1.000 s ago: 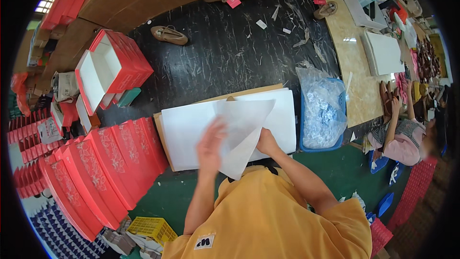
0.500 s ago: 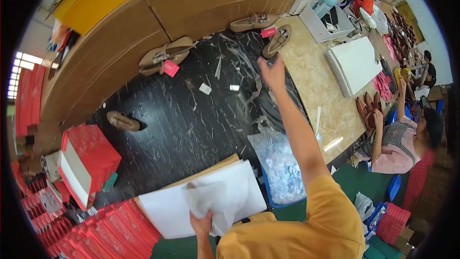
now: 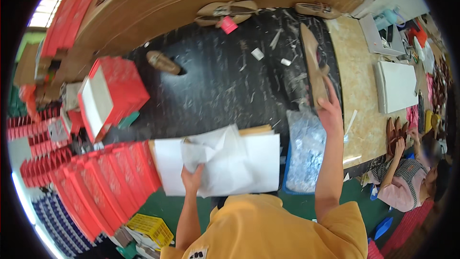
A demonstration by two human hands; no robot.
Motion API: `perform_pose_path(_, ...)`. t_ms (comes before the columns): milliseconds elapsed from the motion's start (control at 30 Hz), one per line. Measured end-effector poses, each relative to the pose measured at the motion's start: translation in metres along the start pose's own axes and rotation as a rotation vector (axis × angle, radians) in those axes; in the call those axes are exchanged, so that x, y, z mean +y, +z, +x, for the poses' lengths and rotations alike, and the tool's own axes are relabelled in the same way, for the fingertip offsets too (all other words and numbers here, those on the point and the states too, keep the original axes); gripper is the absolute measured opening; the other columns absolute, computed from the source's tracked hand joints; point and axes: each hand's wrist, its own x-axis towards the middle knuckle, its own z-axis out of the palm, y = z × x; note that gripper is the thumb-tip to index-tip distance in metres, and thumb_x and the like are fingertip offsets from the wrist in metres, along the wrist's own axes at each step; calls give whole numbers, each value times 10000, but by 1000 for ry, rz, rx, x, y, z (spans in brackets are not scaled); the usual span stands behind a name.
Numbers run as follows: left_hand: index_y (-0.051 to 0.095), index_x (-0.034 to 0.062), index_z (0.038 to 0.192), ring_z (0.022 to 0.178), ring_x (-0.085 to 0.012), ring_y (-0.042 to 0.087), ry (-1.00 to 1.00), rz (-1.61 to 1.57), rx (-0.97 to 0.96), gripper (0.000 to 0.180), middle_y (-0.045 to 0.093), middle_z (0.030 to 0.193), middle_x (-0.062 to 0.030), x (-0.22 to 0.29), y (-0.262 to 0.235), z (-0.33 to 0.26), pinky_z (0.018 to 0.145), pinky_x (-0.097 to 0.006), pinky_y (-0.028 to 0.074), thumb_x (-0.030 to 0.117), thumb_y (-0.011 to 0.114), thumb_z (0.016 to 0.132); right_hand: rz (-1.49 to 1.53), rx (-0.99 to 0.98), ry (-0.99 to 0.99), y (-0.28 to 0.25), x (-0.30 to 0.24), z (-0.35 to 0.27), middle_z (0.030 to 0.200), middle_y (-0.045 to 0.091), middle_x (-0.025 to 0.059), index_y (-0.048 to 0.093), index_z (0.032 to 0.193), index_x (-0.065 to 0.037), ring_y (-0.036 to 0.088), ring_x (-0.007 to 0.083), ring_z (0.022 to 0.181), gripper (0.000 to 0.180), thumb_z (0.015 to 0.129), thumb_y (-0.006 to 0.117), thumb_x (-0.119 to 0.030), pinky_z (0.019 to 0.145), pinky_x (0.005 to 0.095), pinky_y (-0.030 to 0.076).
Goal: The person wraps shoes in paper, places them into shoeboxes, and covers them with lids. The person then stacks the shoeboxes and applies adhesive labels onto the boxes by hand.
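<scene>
Shoe, tan, on the right of the dark tabletop, its toe pointing far. From my remote seat I see the right hand clamped on its near end, thumb on the left and fingers along the right side. Whether the sole touches the table, I cannot tell.

Left hand is near, left of centre, thumb and fingers closed on crumpled thin white paper. The paper lies over white sheets, with brown cardboard under their far edge.

Just right of the sheets: blue basket with a clear plastic bag in it. Far left, a lone tan shoe. At the far edge, more tan shoes with a pink tag. Left side: open red box, and nearer, red boxes in a row. Right, well apart, a co-worker handles brown shoes.
</scene>
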Motion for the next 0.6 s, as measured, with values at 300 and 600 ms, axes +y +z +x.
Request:
perform_pose_path(300,576,-55,1331,1101,-243,654,-205,-701,-112,600,679,1253,-132,-23,-43,-9,973,-368,509,144,825,823,191,-170,558,115,110,-183,1233,668,168,542,1357,1,681,278,1084,578,895,742,-283,926,436,574)
perform_pose_path(600,433,-84,1425,1278,-324,549,-219,-317,203,936,566,1393,-224,-6,-30,-48,1085,-401,421,432,859,771,-1449,-571,163,310,213,-250,1165,642,272,292,1540,55,652,427,1047,804,896,654,-261,937,521,523)
